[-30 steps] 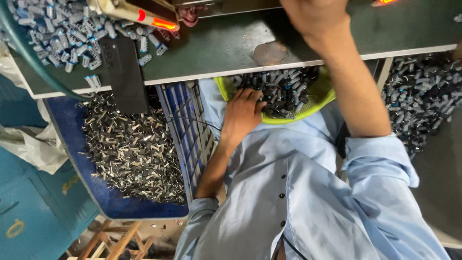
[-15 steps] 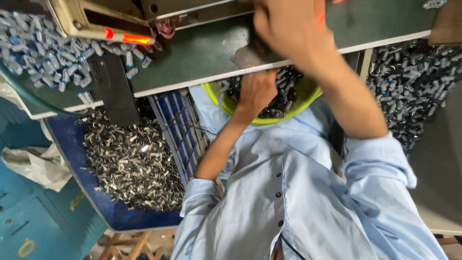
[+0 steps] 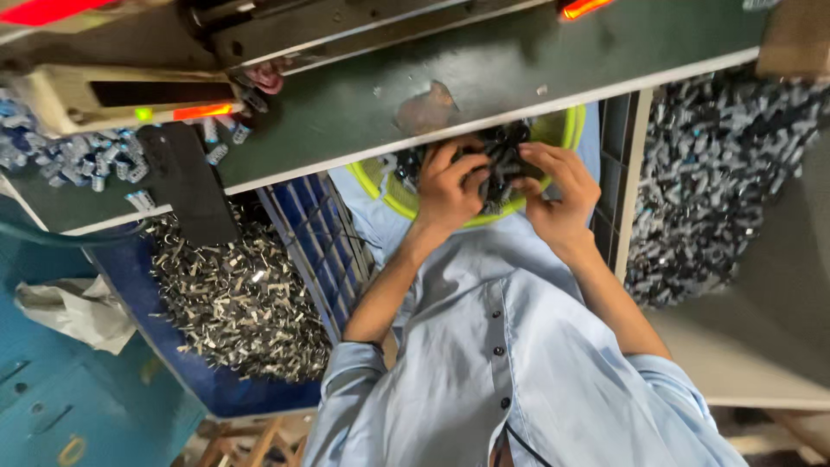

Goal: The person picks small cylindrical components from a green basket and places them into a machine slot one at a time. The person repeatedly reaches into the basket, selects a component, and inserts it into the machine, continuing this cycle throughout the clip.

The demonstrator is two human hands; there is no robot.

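Head view is showing the left hand (image 3: 448,192) and right hand (image 3: 558,195) gripping small dark parts (image 3: 501,160) together in a yellow-green bowl (image 3: 391,195), under the green bench's (image 3: 363,104) front edge. A blue crate (image 3: 320,242) is sitting just left.

Both hands (image 3: 506,195) in yellow-green bowl (image 3: 380,186) of parts

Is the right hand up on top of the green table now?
No, the right hand is below the table edge, beside the left hand at the yellow-green bowl of small dark parts.
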